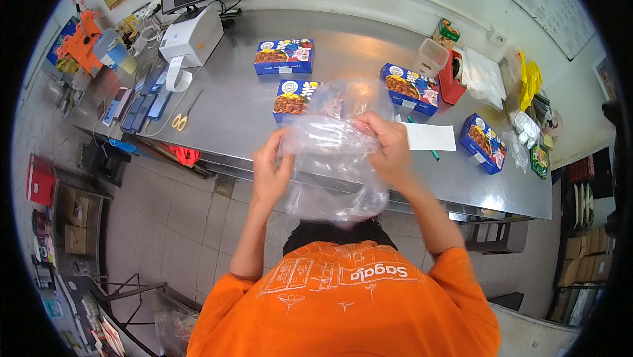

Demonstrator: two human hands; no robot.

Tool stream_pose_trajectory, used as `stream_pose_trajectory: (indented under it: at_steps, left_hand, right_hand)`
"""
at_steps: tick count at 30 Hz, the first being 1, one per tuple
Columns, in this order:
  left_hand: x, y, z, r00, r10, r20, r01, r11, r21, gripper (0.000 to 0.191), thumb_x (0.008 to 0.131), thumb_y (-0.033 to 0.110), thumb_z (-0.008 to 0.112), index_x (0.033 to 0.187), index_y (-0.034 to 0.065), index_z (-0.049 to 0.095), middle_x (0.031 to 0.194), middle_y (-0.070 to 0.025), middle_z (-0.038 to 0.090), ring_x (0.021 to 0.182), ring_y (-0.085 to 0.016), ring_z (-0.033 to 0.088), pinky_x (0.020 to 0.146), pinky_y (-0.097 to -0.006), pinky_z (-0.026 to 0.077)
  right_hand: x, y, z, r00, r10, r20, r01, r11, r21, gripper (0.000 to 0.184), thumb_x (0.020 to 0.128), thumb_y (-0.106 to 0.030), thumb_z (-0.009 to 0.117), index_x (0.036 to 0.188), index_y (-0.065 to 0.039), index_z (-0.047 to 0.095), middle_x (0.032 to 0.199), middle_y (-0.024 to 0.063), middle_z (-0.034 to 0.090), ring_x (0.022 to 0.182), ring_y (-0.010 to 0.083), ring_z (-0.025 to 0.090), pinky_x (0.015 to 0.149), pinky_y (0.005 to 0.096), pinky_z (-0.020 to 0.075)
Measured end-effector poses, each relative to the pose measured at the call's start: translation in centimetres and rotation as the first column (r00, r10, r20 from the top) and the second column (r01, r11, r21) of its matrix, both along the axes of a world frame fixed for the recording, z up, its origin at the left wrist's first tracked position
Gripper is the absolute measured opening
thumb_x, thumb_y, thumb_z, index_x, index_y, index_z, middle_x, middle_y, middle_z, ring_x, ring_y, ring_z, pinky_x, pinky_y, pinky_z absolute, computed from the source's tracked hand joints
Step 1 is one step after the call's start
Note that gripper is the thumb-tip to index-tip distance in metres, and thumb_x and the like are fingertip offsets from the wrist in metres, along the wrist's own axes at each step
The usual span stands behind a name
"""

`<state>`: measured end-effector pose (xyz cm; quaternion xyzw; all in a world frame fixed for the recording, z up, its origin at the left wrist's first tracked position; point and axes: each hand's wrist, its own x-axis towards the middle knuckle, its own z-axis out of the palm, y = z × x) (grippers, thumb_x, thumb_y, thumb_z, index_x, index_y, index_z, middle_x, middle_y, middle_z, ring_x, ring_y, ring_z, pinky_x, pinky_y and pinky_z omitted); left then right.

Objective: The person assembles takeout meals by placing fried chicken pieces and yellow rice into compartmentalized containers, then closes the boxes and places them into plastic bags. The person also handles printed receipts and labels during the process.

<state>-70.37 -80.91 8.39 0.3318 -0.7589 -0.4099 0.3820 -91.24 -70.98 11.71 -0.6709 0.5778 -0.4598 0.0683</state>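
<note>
Both hands grip a clear plastic bag [336, 154] near its upper part, spread between them over the table's front edge. My left hand [273, 164] pinches its left side between thumb and fingers. On the other side, my right hand [388, 147] has its fingers closed on the plastic. Behind the bag stands a blue printed food box [292, 100], its right part seen only through the film. Another blue box [284, 56] sits farther back. To the right are a blue box [410, 89] and, closer to the corner, one more box [483, 143]. A white paper slip [430, 137] lies by my right hand over a green pen [435, 155].
The steel table [222, 124] carries scissors [185, 114], several phones [143, 102] and a label printer [193, 35] on the left. On the right are a red tape dispenser [452, 77], a plastic tub [430, 58] and a stack of white bags [482, 77]. A stool [497, 238] stands beneath.
</note>
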Motion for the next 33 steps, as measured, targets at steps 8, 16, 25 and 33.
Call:
stream_pose_trajectory:
  at_steps: [8, 16, 25, 33]
  left_hand:
    - [9.9, 6.0, 8.4, 0.671, -0.640, 0.376, 0.585, 0.767, 0.262, 0.031, 0.079, 0.016, 0.067, 0.104, 0.0034, 0.055, 0.075, -0.0064, 0.066, 0.059, -0.020, 0.063, 0.056, -0.0265, 0.049]
    - [1.1, 2.3, 4.6, 0.980, 0.011, 0.197, 0.081, 0.888, -0.453, 0.085, 0.067, 0.028, 0.076, 0.135, 0.0034, 0.031, 0.133, -0.0248, 0.034, 0.119, -0.031, 0.043, 0.099, -0.0439, 0.031]
    - [-8.8, -0.6, 1.2, 0.972, -0.189, -0.138, 0.161, 0.968, -0.190, 0.052, 0.062, 0.014, 0.073, 0.108, 0.0058, 0.049, 0.075, -0.0131, 0.059, 0.066, -0.026, 0.062, 0.065, -0.0322, 0.046]
    - [-10.1, -9.9, -0.9, 0.937, 0.273, -0.219, -0.349, 0.689, -0.635, 0.033, 0.073, 0.011, 0.063, 0.106, 0.0112, 0.061, 0.079, -0.0111, 0.057, 0.076, -0.026, 0.057, 0.069, -0.0329, 0.045]
  right_hand:
    - [-8.8, 6.8, 8.7, 0.923, -0.084, -0.375, 0.065, 0.996, -0.063, 0.017, 0.065, 0.003, 0.058, 0.081, -0.003, 0.058, 0.070, 0.0080, 0.061, 0.059, 0.0206, 0.060, 0.052, 0.0275, 0.0444]
    - [-8.0, 3.9, 6.4, 0.849, -0.277, -0.451, 0.284, 0.957, -0.054, 0.034, 0.069, -0.003, 0.061, 0.102, -0.001, 0.050, 0.081, 0.0187, 0.059, 0.077, 0.0305, 0.060, 0.069, 0.0384, 0.0452]
    - [-10.2, 1.5, 2.5, 0.608, -0.638, -0.472, 0.646, 0.744, -0.171, 0.031, 0.065, 0.005, 0.060, 0.095, -0.001, 0.058, 0.075, 0.0187, 0.058, 0.072, 0.0341, 0.059, 0.070, 0.0434, 0.0441]
    - [-4.2, 13.2, 2.4, 0.619, -0.118, 0.776, -0.217, 0.924, 0.313, 0.028, 0.082, 0.005, 0.047, 0.109, -0.003, 0.049, 0.082, 0.0075, 0.058, 0.070, 0.0132, 0.056, 0.063, 0.0243, 0.0437]
